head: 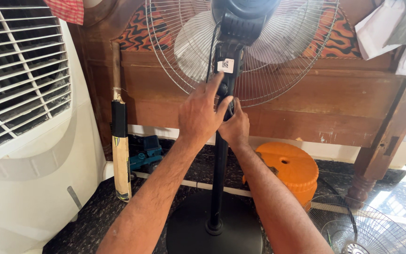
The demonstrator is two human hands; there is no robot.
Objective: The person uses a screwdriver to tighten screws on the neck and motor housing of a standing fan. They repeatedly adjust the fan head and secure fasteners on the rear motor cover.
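Both hands are closed on the black upright pole [220, 155] of the wire-caged pedestal fan [269, 51]: left hand [200, 115] above, right hand [235, 128] just beside it.

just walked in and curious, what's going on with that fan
A person has both hands on the black pole of a pedestal fan, just under its motor housing. The left hand wraps the pole's upper part; the right hand grips beside it. A loose wire fan guard lies on the floor near an orange stool.
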